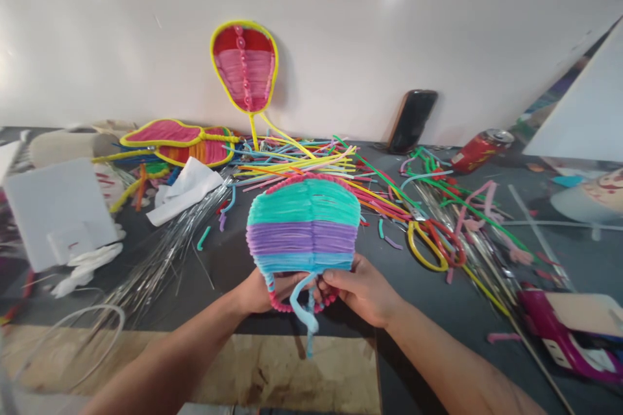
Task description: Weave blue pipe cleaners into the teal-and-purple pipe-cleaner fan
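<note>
A rounded pipe-cleaner panel [304,233] is held upright over the table, banded in teal, purple and light blue with a pink twisted rim. My left hand [259,290] grips it from behind at the lower left, its fingertips partly hidden. At the lower right, my right hand [367,290] pinches with thumb and fingers beside the centre rib, where a light blue pipe cleaner [304,314] hangs loose and curls downward. Below the light blue band, the pink rim encloses an unwrapped gap.
Behind stands a yellow-rimmed pink panel [246,71]. Loose pipe cleaners [302,159] lie heaped, with scissors [428,243] to their right. Around them are metal wires [160,266], a phone [413,120], a red can [481,149], a magenta glue gun [555,331] and white paper [58,207].
</note>
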Available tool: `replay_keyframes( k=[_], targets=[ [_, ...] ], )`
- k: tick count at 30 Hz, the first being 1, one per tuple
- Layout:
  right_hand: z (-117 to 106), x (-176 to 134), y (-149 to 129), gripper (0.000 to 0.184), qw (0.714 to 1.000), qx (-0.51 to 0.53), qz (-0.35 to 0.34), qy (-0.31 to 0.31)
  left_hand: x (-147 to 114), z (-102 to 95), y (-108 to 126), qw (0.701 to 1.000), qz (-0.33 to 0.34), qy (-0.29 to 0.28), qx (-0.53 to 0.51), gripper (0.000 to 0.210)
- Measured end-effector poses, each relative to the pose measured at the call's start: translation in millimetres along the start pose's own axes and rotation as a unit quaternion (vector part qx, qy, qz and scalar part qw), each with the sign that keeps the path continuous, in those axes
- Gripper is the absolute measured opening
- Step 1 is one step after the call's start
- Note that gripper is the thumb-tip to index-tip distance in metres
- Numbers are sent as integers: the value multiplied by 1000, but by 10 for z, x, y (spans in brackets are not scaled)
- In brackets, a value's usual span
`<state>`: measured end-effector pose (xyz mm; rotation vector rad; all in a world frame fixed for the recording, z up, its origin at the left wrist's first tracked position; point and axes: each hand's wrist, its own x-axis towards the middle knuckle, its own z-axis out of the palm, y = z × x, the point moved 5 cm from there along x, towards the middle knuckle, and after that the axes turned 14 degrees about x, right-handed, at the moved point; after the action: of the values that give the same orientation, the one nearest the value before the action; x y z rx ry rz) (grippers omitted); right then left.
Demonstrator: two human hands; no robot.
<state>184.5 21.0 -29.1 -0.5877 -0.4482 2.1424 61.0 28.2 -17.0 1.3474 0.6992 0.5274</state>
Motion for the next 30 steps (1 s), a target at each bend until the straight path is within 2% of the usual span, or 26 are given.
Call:
replay_keyframes(
  k=[7, 15, 20, 24, 30],
  targets=[
    [-76, 8, 31, 24, 999, -23, 21, 27, 33, 34, 33, 1000, -10, -6, 2, 35],
    [-44, 9, 20, 22, 998, -55, 9, 19, 25, 27, -37, 999, -8, -12, 36, 41],
    [-38, 6, 13, 24, 998, -52, 2, 34, 33, -2, -25, 999, -8, 19, 38, 36],
    [-40, 7, -24, 25, 999, -47, 20, 9, 22, -35, 45, 999, -3, 21, 41, 34],
    [-92, -1, -166, 22, 999, -43, -5, 26, -20, -188, 41, 997, 15, 60, 55, 26]
  ],
)
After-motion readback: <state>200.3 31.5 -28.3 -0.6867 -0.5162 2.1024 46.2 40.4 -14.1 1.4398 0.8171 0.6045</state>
